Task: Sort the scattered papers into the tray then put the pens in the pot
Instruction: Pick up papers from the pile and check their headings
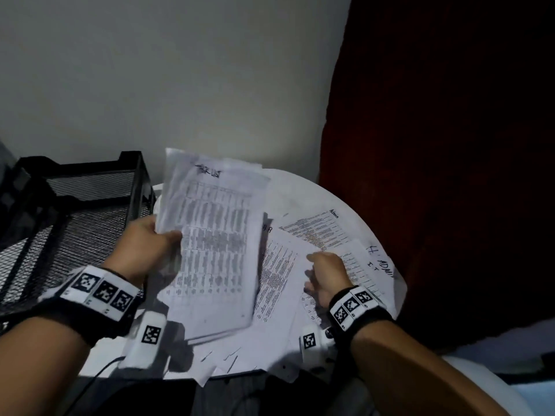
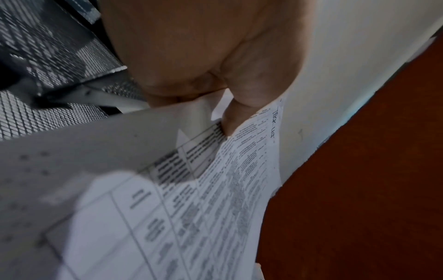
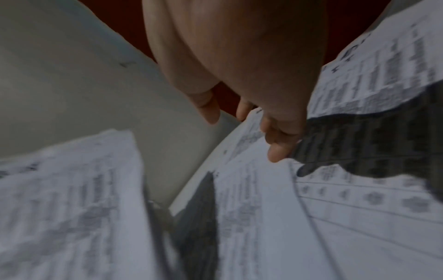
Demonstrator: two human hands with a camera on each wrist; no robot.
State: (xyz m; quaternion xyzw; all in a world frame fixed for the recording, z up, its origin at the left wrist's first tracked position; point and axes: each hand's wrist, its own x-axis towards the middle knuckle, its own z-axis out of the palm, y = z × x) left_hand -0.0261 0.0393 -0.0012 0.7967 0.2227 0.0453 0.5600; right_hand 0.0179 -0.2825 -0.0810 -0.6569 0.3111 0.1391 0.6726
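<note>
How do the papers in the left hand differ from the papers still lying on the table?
The held stack is lifted and pinched by the left hand; the table papers lie flat and fanned out under the right hand. The stack is gathered, the others scattered. Both carry printed tables.

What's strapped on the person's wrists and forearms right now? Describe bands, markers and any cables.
Both forearms are bare, with no sleeves. Each wrist carries a black fabric wristband with a white strip of square black-and-white coded markers. Under each wrist hangs a white camera housing bearing one more such marker. A thin dark cable trails from the left housing.
</note>
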